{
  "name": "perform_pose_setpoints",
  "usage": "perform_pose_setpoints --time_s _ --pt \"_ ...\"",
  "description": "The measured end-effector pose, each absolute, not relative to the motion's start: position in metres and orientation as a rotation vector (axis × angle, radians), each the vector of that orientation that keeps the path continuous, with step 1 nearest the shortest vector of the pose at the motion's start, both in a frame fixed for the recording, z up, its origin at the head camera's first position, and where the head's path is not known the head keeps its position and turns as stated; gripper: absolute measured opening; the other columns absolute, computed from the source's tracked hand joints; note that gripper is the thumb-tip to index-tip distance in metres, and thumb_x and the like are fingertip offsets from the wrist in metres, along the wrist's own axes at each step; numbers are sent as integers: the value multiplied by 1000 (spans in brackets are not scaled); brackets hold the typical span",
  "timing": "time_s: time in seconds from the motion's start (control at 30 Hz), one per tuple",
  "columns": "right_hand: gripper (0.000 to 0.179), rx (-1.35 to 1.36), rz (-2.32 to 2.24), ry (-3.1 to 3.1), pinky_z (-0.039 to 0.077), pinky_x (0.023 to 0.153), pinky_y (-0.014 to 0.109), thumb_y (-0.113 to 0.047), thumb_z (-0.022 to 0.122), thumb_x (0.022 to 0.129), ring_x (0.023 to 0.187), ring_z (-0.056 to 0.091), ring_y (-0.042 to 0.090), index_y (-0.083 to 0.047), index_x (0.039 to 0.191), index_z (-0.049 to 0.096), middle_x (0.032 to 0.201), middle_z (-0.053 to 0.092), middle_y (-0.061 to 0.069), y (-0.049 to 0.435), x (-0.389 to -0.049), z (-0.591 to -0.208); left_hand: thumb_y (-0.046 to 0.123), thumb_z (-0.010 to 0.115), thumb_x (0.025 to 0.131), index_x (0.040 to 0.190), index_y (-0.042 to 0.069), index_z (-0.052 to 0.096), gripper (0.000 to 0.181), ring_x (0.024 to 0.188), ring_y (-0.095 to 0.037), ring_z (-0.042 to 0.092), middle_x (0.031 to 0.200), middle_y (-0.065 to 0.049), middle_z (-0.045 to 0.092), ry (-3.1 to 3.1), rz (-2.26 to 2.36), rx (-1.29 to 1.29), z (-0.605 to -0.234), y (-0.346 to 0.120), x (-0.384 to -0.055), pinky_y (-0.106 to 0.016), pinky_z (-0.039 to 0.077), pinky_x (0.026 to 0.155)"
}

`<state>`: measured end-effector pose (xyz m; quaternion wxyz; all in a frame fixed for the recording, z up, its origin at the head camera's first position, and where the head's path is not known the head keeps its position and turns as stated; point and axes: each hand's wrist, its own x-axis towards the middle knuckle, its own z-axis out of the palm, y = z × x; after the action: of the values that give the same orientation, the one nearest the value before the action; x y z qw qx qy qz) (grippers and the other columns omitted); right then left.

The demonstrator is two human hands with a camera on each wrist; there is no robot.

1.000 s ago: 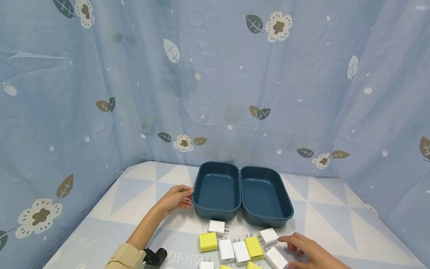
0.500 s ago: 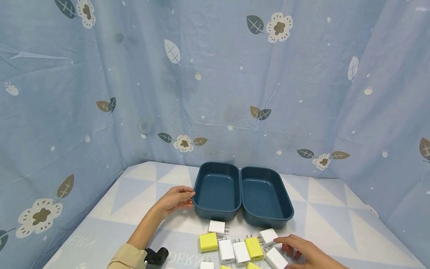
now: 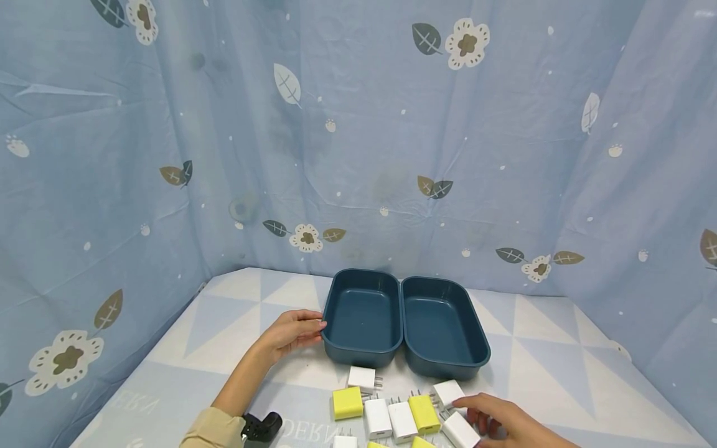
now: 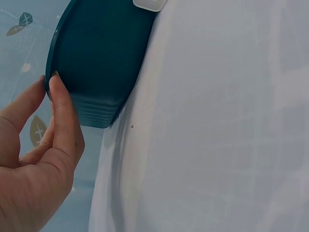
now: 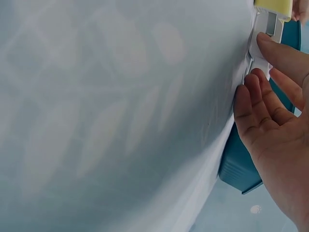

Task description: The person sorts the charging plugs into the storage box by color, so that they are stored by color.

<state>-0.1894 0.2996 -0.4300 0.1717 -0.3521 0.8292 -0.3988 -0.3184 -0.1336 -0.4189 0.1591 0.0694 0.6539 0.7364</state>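
My left hand (image 3: 289, 334) pinches the left rim of a dark blue plastic bin (image 3: 363, 354) between thumb and fingers; the left wrist view shows the fingertips on both sides of that rim. My right hand (image 3: 506, 423) is low among the plug chargers, fingers bent loosely. Its index fingertip is at a white charger (image 3: 448, 394). The thumb is beside a nearer white charger (image 3: 460, 429). In the right wrist view, the thumb tip touches a white charger (image 5: 262, 25) by its port; a firm grip does not show. Yellow chargers (image 3: 424, 414) lie alongside.
A second blue bin (image 3: 445, 367) stands against the first on its right. More white and yellow chargers (image 3: 347, 403) lie in front of the bins, some cut off by the lower frame edge. A patterned curtain (image 3: 358, 155) rises behind the table.
My right hand has moved slightly left, bringing its index finger to the white chargers. My left hand stays at the bin's rim, its fingers slightly closer together. The bins and chargers have not visibly moved.
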Motion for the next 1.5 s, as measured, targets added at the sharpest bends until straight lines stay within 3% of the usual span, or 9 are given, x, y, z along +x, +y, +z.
perform_pose_setpoints --time_s 0.83,1.5 --pt "48 -1087 -1165 2259 48 60 20 -16 60 90 81 51 4 -9 135 44 94 51 -2 300 -193 -432 0 64 85 127 -14 42 49 85 -18 63 97 -10 58 1807 2154 233 -422 -135 -318 -33 54 81" --pt "42 -915 -1195 2279 46 58 22 -15 62 89 78 52 8 -10 128 50 90 54 -5 305 -194 -434 0 64 85 128 -14 41 50 85 -18 63 95 -9 56 1785 2156 245 -424 -135 -319 -33 54 81"
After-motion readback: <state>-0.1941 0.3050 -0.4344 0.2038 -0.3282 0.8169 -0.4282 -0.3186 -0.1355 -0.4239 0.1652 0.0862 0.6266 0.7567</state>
